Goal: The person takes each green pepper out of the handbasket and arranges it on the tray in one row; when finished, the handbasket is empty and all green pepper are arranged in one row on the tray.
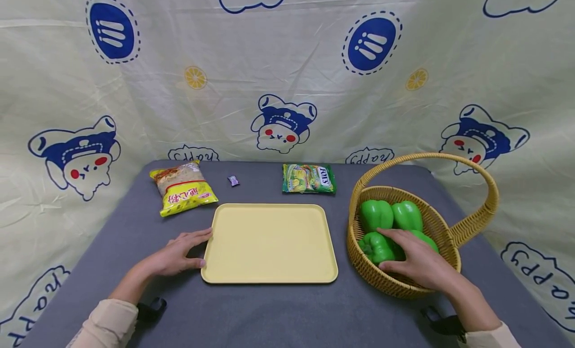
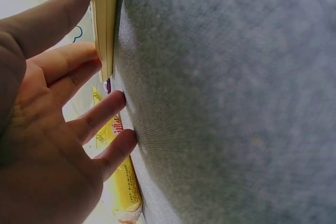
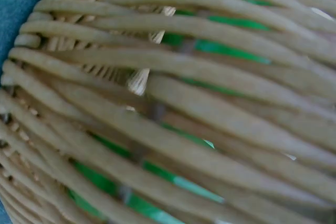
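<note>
In the head view my left hand (image 1: 177,253) is at the left edge of a pale yellow rectangular tray (image 1: 269,243), its fingers extended and spread. The left wrist view shows the thumb and upper fingertips of that hand (image 2: 58,108) at the tray's rim (image 2: 103,24), with two lower fingertips on the table. My right hand (image 1: 418,258) reaches into a woven basket (image 1: 359,268), thumb and fingers on either side of a green bell pepper (image 1: 375,245). Several more bell peppers (image 1: 376,214) lie around it. The basket's weave (image 3: 173,66) hides this hand in the right wrist view.
A yellow food bag (image 1: 186,190) lies behind the tray on the left, with a small purple packet (image 1: 233,180) beside it. A green snack bag (image 1: 308,178) is at the back. The basket's tall handle (image 1: 482,213) arches above the grey table (image 1: 269,318).
</note>
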The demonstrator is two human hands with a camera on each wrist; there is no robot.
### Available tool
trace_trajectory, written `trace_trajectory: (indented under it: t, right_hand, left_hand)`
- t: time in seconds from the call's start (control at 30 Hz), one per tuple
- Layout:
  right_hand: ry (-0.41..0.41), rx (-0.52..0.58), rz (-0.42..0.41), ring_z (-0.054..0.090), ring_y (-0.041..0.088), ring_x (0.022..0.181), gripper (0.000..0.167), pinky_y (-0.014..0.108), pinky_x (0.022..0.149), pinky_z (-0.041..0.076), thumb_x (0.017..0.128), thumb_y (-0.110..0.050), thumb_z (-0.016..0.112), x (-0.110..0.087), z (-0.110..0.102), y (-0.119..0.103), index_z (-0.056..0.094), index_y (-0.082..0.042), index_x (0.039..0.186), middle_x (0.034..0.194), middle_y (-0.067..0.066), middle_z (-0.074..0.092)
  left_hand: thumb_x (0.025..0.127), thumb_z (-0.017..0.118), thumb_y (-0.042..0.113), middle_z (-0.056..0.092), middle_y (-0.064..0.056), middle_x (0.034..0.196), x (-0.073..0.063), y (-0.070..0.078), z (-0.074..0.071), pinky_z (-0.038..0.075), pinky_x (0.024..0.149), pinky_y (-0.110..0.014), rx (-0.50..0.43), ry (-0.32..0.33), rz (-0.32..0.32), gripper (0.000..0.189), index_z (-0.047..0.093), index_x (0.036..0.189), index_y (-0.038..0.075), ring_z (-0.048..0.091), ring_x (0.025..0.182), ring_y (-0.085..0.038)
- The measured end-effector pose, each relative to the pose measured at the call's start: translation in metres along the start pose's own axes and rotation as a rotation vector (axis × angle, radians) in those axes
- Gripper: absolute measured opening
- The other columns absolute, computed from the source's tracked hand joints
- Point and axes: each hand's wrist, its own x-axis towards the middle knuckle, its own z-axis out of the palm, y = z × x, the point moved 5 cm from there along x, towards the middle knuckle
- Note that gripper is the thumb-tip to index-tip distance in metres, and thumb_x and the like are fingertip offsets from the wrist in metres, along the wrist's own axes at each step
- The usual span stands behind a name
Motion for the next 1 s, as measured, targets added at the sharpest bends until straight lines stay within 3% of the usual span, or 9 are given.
trace_trajectory:
  t: [0.37,0.73,1.0]
  right_hand:
    - [0.081,0.038,0.071,0.043,0.047,0.123,0.081,0.062,0.090,0.038,0.076,-0.050,0.072,-0.009,-0.021,-0.006,0.044,-0.010,0.140,0.138,0.023,0.048]
    - [0.208,0.089,0.067,0.042,0.049,0.123,0.079,0.064,0.086,0.039,0.076,-0.041,0.076,-0.014,-0.035,-0.018,0.042,-0.015,0.143,0.141,0.027,0.042]
    - [0.284,0.129,0.010,0.046,0.046,0.120,0.078,0.063,0.085,0.040,0.073,-0.032,0.080,-0.016,-0.040,-0.039,0.044,-0.020,0.141,0.137,0.024,0.047]
  left_hand:
    - [0.085,0.067,0.036,0.031,-0.018,0.152,0.001,0.000,-0.001,0.017,0.098,-0.072,-0.013,-0.023,-0.020,0.074,0.037,0.144,0.005,0.027,0.133,-0.047]
    - [0.085,0.067,0.036,0.031,-0.019,0.152,0.000,0.000,0.000,0.017,0.097,-0.073,-0.013,-0.019,-0.013,0.074,0.036,0.144,0.004,0.026,0.134,-0.048]
    - [0.085,0.067,0.036,0.030,-0.019,0.153,-0.001,0.000,0.000,0.015,0.097,-0.074,-0.038,-0.014,-0.008,0.075,0.035,0.145,0.004,0.024,0.134,-0.049]
